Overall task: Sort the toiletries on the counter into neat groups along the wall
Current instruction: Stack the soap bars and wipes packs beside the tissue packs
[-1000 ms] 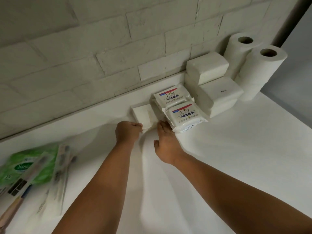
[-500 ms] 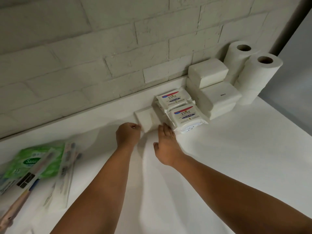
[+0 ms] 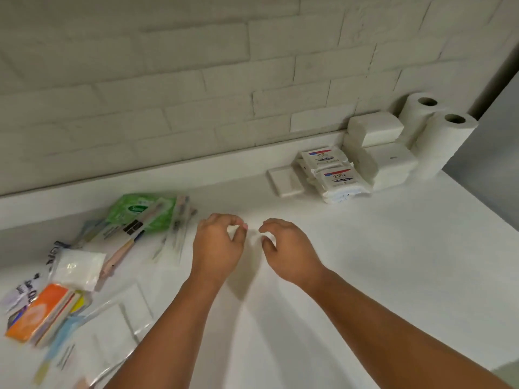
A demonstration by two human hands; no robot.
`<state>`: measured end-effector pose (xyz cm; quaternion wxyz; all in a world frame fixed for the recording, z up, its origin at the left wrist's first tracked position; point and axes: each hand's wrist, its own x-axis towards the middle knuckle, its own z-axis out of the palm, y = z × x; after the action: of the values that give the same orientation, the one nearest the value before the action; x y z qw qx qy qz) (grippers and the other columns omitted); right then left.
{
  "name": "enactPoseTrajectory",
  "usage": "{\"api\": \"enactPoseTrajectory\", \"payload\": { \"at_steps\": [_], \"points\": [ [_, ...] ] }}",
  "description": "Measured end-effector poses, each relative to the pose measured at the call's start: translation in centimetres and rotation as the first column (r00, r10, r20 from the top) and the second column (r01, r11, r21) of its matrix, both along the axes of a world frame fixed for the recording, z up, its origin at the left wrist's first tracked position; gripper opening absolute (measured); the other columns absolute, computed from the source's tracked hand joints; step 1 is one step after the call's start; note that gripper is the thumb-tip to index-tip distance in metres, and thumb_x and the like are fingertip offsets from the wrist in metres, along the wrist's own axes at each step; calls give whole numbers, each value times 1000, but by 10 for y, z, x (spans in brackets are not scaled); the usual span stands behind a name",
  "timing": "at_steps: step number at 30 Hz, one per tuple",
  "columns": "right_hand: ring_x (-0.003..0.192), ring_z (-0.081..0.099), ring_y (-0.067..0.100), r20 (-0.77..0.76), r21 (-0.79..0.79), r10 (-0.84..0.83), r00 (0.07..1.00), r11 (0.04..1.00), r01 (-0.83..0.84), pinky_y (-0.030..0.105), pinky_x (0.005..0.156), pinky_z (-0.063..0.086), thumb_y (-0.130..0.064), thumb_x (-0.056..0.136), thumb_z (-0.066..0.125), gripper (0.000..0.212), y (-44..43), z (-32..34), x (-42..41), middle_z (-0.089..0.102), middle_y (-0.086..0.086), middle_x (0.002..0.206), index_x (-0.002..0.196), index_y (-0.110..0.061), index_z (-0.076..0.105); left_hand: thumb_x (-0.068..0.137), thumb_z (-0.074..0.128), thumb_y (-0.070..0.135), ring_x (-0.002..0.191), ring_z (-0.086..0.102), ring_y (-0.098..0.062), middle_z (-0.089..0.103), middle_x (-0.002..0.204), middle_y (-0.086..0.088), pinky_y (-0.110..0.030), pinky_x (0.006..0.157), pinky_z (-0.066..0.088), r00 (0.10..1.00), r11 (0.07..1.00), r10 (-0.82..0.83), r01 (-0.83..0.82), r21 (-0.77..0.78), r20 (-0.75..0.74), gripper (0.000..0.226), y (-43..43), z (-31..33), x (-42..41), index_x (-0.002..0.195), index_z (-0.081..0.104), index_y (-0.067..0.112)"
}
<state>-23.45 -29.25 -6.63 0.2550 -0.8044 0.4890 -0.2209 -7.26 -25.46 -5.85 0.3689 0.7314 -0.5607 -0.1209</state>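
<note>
Toiletries (image 3: 140, 213) lie jumbled at my left on the desk (image 3: 379, 262); my left hand (image 3: 217, 248) and right hand (image 3: 292, 251) hover loosely curled, holding nothing.

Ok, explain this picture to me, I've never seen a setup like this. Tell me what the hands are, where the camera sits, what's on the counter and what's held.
There is no machine here. A person works with bare hands, and one camera worn on the head looks forward and down, so the arms reach in from the bottom. The left hand and right hand hover over the white counter, fingers loosely curled; neither grip holds anything I can see. Along the brick wall at the right stand two toilet rolls, stacked white tissue packs, two Dove soap packs and a small white box. At the left lies an unsorted heap, partly blurred: a green wipes pack, packaged toothbrushes, an orange pack and a white sachet.
</note>
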Motion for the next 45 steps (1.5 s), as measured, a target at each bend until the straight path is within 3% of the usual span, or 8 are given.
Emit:
{"api": "enactPoseTrajectory", "payload": {
  "at_steps": [5,13,18,23,33,36,38,45],
  "points": [
    [119,55,12,25,4,62,998,998,-62,25,101,44,-28,93,55,23,75,-4,39,65,-10,122,113,-24,67,91,67,30,99,56,-17,66,106,12,-26,81,43,999,998,21,-23,63,30,8,94,-1,45,98,70,33],
    [107,58,11,9,105,189,982,976,-189,25,92,46,-35,92,58,22,186,-22,118,66,-10,115,111,-26,66,91,68,20,102,58,-22,67,112,2,-40,88,51,991,976,85,-104,191,104,17,217,-14,130,106,71,27],
    [105,60,13,6,165,170,985,972,-169,21,90,44,-33,92,61,30,231,-44,161,64,-3,117,119,-19,64,90,71,26,104,62,-20,68,114,0,-32,89,49,977,937,187,-208,281,101,23,273,-26,171,112,71,20],
    [111,57,25,-50,162,99,994,983,-90,35,95,49,-32,91,61,43,240,-57,194,58,8,122,128,-9,58,88,72,34,106,62,-24,65,119,-7,-35,90,51,966,896,252,-258,362,65,40,291,-47,191,123,66,16],
    [104,61,27,-243,243,49,969,970,13,32,83,49,-30,85,72,42,223,-64,235,65,7,112,120,-12,57,81,77,46,112,57,-27,61,120,-9,-36,90,51,951,876,272,-308,372,148,57,278,-59,189,128,60,18],
    [84,62,25,-203,271,50,978,963,7,30,71,47,-26,84,73,17,220,-63,233,64,3,84,85,-12,62,80,79,44,114,56,-26,61,121,-7,-37,91,52,951,879,279,-308,364,131,57,279,-60,189,127,60,20],
    [68,51,21,-122,334,42,992,942,1,29,64,41,-23,86,71,31,222,-59,228,51,-1,67,64,-14,49,82,77,42,111,58,-24,63,115,-3,-35,87,53,952,887,293,-305,347,89,48,280,-60,191,122,62,20],
    [62,58,17,225,579,-86,971,813,-62,30,64,48,-20,93,64,23,241,-35,183,64,20,77,84,1,64,94,65,33,78,59,-11,64,78,9,-24,69,47,952,945,265,-226,235,-154,16,286,-40,180,92,69,17]
  ]
}}
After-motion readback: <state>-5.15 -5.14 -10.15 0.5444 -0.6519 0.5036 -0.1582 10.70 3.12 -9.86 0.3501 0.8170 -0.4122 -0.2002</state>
